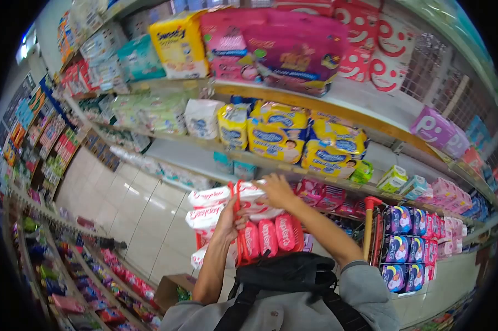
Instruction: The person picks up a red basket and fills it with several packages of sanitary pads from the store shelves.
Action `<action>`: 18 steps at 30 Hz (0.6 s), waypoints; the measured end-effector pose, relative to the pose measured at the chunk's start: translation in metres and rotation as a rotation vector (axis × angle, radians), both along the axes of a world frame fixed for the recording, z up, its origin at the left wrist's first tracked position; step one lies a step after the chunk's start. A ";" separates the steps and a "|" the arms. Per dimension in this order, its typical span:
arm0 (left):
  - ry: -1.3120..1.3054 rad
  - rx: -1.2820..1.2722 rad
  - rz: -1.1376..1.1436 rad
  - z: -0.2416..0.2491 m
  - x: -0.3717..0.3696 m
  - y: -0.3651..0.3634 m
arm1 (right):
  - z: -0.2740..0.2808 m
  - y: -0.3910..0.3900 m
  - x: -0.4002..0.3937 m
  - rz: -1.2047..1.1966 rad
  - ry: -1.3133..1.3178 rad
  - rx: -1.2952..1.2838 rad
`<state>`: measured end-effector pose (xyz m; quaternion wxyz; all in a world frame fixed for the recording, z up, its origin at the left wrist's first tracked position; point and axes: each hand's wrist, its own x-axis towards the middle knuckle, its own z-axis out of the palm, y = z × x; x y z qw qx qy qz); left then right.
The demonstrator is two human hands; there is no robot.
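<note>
White packs with red lettering (207, 216) are stacked in front of me, on and beside a red basket (299, 234) that holds several pink-red packs (267, 237). My left hand (230, 220) is closed around the basket's upright red handle (237, 194). Farther forward, my right hand (275, 190) lies over the right end of the upper white packs, its fingers bent; whether it grips one is unclear.
Shelves ahead carry yellow-blue packs (276, 132), a yellow pack (178, 47) and large magenta packs (298, 49). To the right a wooden-handled cart (369, 229) stands beside stacked blue-purple packs (397, 249). A cardboard box (169, 291) sits at lower left, near another shelf.
</note>
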<state>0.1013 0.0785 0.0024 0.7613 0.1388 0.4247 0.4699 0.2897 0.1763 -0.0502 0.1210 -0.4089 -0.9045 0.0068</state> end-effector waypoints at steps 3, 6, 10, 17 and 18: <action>0.015 -0.034 0.041 -0.018 -0.006 0.000 | -0.015 -0.010 -0.006 -0.040 0.031 0.008; 0.007 -0.069 0.077 -0.035 -0.014 -0.002 | -0.019 -0.018 -0.006 -0.080 0.075 -0.010; 0.007 -0.086 0.110 -0.064 -0.030 -0.010 | -0.001 -0.016 0.013 -0.018 0.181 -0.109; -0.002 -0.138 0.199 -0.117 -0.048 -0.027 | 0.144 -0.003 0.090 0.045 0.667 0.090; -0.009 -0.160 0.230 -0.121 -0.051 -0.026 | 0.171 0.002 0.106 0.025 0.676 0.166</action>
